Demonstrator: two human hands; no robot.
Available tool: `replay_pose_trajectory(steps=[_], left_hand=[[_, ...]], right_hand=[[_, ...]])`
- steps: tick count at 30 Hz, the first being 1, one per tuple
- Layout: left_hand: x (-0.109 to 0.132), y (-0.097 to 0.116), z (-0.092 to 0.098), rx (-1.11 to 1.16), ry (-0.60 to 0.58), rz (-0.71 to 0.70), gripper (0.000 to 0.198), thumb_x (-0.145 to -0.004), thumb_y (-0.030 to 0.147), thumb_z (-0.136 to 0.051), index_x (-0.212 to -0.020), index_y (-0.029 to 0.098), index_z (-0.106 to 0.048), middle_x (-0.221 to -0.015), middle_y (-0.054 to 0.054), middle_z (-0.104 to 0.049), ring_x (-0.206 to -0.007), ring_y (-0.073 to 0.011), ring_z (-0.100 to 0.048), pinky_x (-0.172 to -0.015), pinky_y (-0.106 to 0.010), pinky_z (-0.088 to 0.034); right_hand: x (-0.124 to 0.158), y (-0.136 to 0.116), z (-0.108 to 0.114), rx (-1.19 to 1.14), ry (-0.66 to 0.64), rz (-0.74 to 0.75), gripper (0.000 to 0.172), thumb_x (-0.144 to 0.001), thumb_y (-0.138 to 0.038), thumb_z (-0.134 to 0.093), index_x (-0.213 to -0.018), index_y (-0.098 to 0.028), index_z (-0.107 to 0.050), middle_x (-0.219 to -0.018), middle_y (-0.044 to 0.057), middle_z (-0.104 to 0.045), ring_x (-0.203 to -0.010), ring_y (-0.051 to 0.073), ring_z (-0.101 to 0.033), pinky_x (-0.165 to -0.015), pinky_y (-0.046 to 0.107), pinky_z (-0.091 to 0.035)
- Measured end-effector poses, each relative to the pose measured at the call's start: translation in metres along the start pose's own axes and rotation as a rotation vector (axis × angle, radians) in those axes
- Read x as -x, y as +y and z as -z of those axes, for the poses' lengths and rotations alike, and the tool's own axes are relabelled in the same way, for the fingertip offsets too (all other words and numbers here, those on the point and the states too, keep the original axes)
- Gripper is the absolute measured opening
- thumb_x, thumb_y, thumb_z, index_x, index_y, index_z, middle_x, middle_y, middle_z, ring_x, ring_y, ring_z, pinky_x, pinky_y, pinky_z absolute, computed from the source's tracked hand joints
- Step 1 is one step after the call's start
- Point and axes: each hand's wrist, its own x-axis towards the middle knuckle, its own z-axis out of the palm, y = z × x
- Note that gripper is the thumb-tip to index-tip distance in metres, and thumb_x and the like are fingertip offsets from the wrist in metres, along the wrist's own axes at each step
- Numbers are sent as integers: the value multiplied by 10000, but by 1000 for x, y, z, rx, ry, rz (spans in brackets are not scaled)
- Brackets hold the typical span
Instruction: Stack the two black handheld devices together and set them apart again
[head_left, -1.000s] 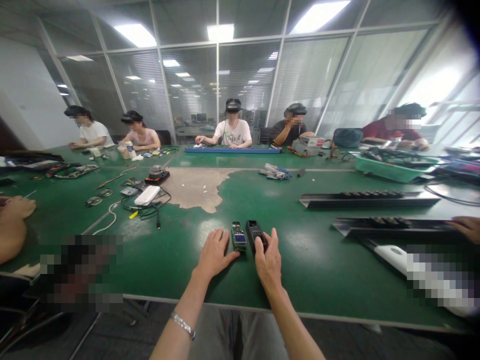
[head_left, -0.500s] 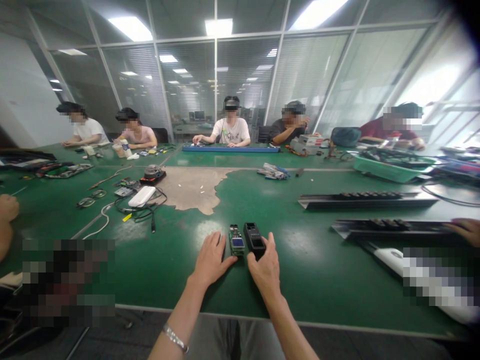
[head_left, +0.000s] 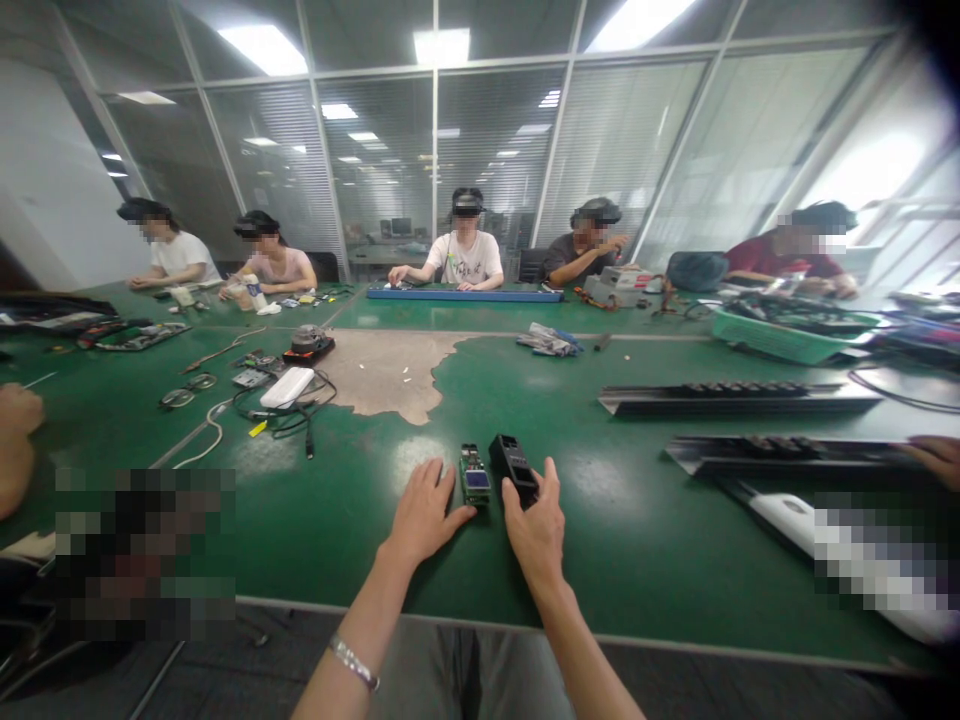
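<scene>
A small green circuit board with a blue screen (head_left: 475, 473) lies on the green table (head_left: 615, 520) straight ahead of me. Beside it on the right is a black plastic casing (head_left: 513, 466), slightly raised and tilted. My left hand (head_left: 422, 512) rests flat on the table, fingers spread, its fingertips touching the board's near left side. My right hand (head_left: 537, 523) pinches the near end of the black casing between thumb and fingers. A metal bracelet (head_left: 352, 662) is on my left wrist.
Two long black trays (head_left: 739, 398) lie at right, a white device (head_left: 289, 387) with black cables at left, a bare worn patch (head_left: 390, 370) mid-table. Several people sit around the far side; other people's hands (head_left: 16, 440) reach in at both edges.
The black casing's far end has lifted and turned a little in my right hand. My left hand stays by the board. The view has shifted slightly.
</scene>
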Motion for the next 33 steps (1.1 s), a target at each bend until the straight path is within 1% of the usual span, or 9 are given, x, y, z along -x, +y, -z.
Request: replay_pose_trajectory(steps=[1, 5, 8, 11, 14, 17, 22, 28, 33], left_hand=[[0, 0, -1, 2, 0, 3, 687, -962, 638, -523, -1453, 160, -474, -1564, -206, -413, -1473, -358, -359, -1208, -552, -303], [0, -1, -3, 14, 9, 10, 670, -942, 618, -571, -1427, 163, -495, -1558, -198, -420, -1476, -352, -351, -1216, -544, -289], [0, -2, -4, 23, 14, 7, 650, -943, 596, -573, -1422, 164, -491, -1551, -199, -425, -1474, -348, -355, -1212, -548, -291], [0, -2, -3, 33, 16, 4, 603, -944, 524, -586, -1431, 184, -481, -1550, -191, -427, -1467, -347, -365, -1202, -570, -298], [0, -2, -2, 40, 15, 4, 592, -930, 443, -607, -1451, 201, -463, -1547, -180, -433, -1461, -345, -375, -1201, -571, -298], [1, -1, 0, 37, 12, 3, 582, -925, 410, -602, -1449, 192, -470, -1534, -180, -447, -1455, -343, -383, -1206, -560, -295], [0, -1, -1, 42, 8, 6, 559, -927, 394, -583, -1434, 177, -491, -1530, -185, -451, -1448, -342, -392, -1208, -554, -295], [0, -2, -2, 54, 2, 13, 562, -927, 383, -565, -1438, 162, -493, -1542, -196, -438, -1457, -348, -375, -1211, -562, -288], [0, -2, -1, 37, -5, 14, 554, -943, 383, -541, -1447, 159, -487, -1551, -188, -431, -1463, -345, -373, -1219, -546, -283]], right_hand=[[0, -6, 2, -30, 8, 3, 869, -887, -520, -571, -1578, -102, -250, -1328, 187, -639, -1225, 345, -606, -1050, 516, -460], [3, -33, 5, -53, 11, 121, 856, -902, -518, -576, -1586, -132, -235, -1333, 179, -639, -1203, 312, -622, -1032, 485, -476], [8, -48, 0, -8, -12, 212, 855, -917, -500, -559, -1595, -122, -200, -1348, 189, -628, -1218, 321, -607, -1030, 500, -473], [12, -55, -10, 62, -32, 245, 853, -926, -478, -544, -1597, -95, -182, -1352, 207, -620, -1221, 337, -596, -1010, 508, -487], [16, -55, -18, 134, -45, 258, 830, -944, -457, -517, -1595, -68, -180, -1343, 224, -621, -1188, 341, -606, -979, 505, -506], [19, -53, -23, 183, -53, 272, 819, -957, -454, -495, -1593, -48, -174, -1370, 238, -600, -1169, 346, -610, -958, 502, -516], [22, -49, -28, 220, -63, 274, 811, -968, -451, -481, -1593, -40, -166, -1379, 251, -591, -1139, 342, -626, -936, 500, -527], [25, -40, -32, 219, -41, 292, 807, -972, -463, -477, -1595, -52, -169, -1386, 250, -588, -1140, 342, -626, -928, 501, -533], [26, -36, -33, 223, -78, 301, 803, -966, -429, -479, -1588, -29, -167, -1412, 253, -566, -1147, 330, -619, -950, 482, -525]])
